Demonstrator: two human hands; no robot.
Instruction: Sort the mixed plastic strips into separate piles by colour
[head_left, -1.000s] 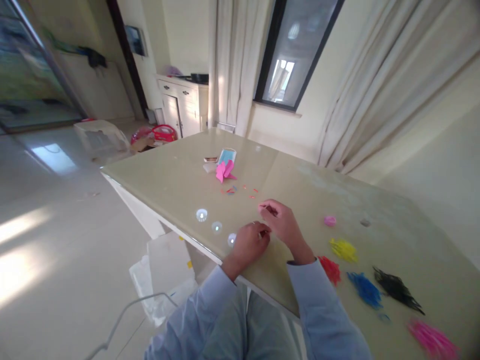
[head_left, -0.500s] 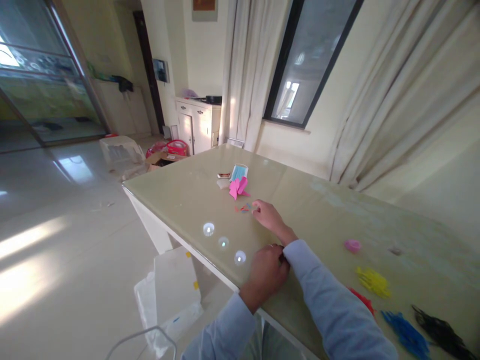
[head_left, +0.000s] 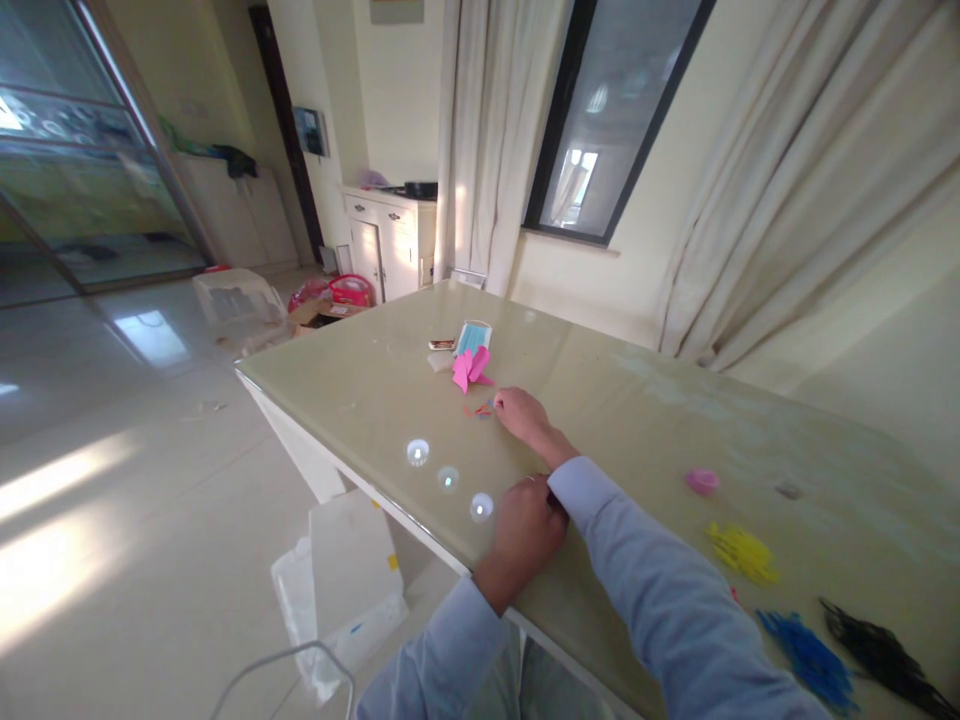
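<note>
My right hand (head_left: pixel 521 413) is over the table (head_left: pixel 360 385), its thumb and forefinger pinched together at the right edge of several tiny red and blue pieces (head_left: pixel 481 410). Whether a piece is between the fingertips is too small to see. Just beyond those pieces lies a folded pink paper shape (head_left: pixel 471 369). My left hand (head_left: pixel 527 530) rests near the front table edge, curled closed under my right cuff. Its fingertips are hidden, and what they hold, if anything, does not show.
Three pale round spots (head_left: pixel 481 508), dishes or reflections, show left of my hands. A blue face mask (head_left: pixel 474 340) lies at the back. To the right are a pink round item (head_left: pixel 703 482) and yellow (head_left: pixel 742 553), blue (head_left: pixel 808 655) and black (head_left: pixel 885 650) strand piles.
My right thumb and forefinger have closed together beside the tiny pieces. My right sleeve now covers most of the red pile. The view has shifted slightly.
</note>
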